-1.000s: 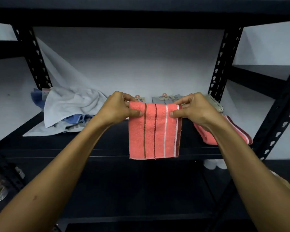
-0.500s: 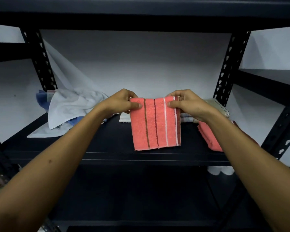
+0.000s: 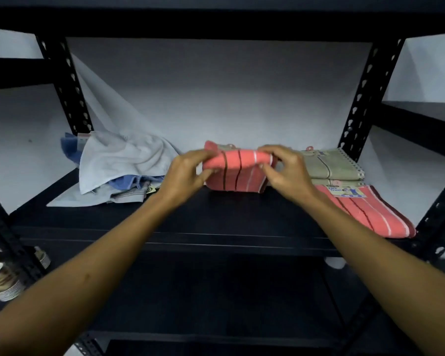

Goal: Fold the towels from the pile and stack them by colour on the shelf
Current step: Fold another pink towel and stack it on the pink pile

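both hands, left hand (image 3: pixel 188 173) and right hand (image 3: pixel 285 170), still pinching the towel (image 3: pixel 238 173), now doubled over and down on the shelf (image 3: pixel 216 222) mid-back, no longer hanging.

Folded towel (image 3: pixel 238 173): coral pink, dark brown and white stripes.
Flat towel (image 3: pixel 370 214): same coral pink, brown and white stripes, pale blue label.
Stacked towels (image 3: pixel 329 167): grey-beige, dark lines, checked edge.
Pile (image 3: pixel 118 165): pale grey-white over blue.
Shelf (image 3: pixel 216 222): black, perforated posts.
Wall (image 3: pixel 216 98): plain grey-white.
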Motion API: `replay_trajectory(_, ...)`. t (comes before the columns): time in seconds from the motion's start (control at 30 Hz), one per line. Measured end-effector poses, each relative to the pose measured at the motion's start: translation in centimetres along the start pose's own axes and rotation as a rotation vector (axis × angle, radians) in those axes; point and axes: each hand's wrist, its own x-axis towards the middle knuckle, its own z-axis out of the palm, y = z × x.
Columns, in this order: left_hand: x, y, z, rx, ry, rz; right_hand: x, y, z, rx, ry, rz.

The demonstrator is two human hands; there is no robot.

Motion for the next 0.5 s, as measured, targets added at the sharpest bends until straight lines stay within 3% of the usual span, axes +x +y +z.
replay_trajectory(0.2, -9.2, 0.2, 1.8, -0.048, -0.112, 0.16, -9.7, 1.6, 0.6, -0.11, -0.13, -0.201)
replay_trajectory(0.33, -11.1, 1.3, 2.0, -0.133, -0.192, 0.161, -12.9, 1.6, 0.1, -0.193, -0.209, -0.244)
replay_trajectory(0.43, -11.1, 2.2, 1.5, -0.226, -0.152, 0.033, -13.1, 0.7, -0.3, -0.082, -0.198, -0.156)
replay_trajectory(0.5, -10.1, 3.0, 1.3, -0.265, -0.024, -0.228, -11.9, -0.4, -0.3, 0.073, -0.129, 0.049)
